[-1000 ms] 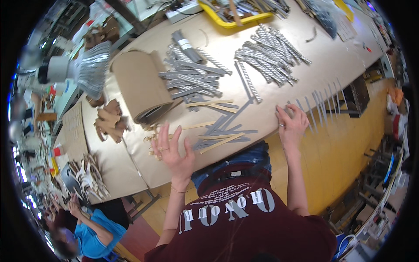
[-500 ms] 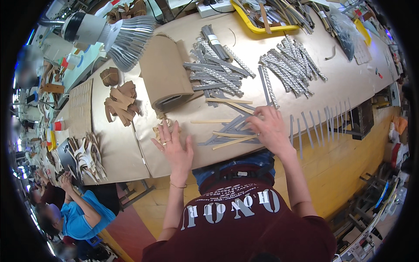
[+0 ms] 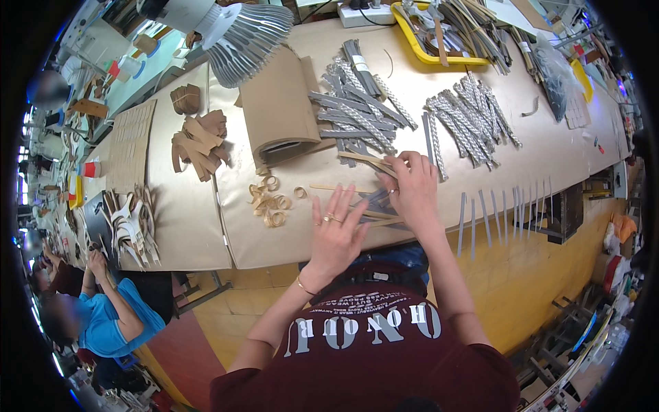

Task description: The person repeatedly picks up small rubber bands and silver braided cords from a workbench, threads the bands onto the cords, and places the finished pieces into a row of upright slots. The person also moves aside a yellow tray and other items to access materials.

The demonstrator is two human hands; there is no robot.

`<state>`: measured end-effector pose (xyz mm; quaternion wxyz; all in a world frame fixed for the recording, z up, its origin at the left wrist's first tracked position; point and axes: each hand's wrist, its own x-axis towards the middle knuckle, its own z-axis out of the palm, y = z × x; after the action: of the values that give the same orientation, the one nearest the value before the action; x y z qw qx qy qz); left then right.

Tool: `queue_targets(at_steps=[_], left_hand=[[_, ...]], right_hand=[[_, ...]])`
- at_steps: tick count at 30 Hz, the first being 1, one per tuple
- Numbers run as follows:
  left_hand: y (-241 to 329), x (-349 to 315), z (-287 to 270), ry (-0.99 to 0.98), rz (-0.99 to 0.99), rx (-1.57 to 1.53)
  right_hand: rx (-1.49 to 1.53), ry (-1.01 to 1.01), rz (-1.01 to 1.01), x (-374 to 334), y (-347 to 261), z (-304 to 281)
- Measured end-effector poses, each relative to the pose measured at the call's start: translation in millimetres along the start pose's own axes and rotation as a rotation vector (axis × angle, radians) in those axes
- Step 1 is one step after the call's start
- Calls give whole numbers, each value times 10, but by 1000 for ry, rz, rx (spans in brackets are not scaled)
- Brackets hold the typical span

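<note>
Since the earlier frame, the left hand had come away from the curled tan shavings toward the right hand, which had drawn a little leftward to the tan strips. Left to right, we noted: a person in blue seated at the far end; pale cut pieces heaped on the table; a loose pile of brown straps; then the shavings, near the mouth of a brown roll. The left hand hung palm down, fingers extended and slightly apart, and we saw nothing in it. Its fingertips stood beside the low heap of gray strips, crossed by tan ones, between the two hands. The right hand curled at the right end of the upper tan strips; whether thumb and finger pinched one, we could not tell. Behind it lay a mixed gray and braided pile; farther right, silvery braided lengths, and below them slim gray strips hung over the table edge.
</note>
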<state>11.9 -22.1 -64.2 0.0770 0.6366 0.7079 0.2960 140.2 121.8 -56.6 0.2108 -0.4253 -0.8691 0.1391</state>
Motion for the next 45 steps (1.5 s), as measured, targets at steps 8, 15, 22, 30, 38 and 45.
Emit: queue_targets(at_steps=[8, 15, 22, 30, 38, 45], left_hand=[[-41, -22, -73, 65, -74, -113], [-59, 147, -271, 179, -367, -679], [252, 358, -532, 274, -419, -1164], [252, 475, -624, 423, 50, -405], [272, 446, -664, 428, 298, 15], [286, 422, -679, 407, 284, 88]], right_hand=[[21, -10, -37, 55, 42, -9], [281, -142, -58, -8, -160, -518], [680, -393, 72, -83, -329, -657], [434, 125, 133, -99, -619, -719], [939, -193, 81, -170, -730, -1123], [939, -213, 87, -165, -732, -1125]])
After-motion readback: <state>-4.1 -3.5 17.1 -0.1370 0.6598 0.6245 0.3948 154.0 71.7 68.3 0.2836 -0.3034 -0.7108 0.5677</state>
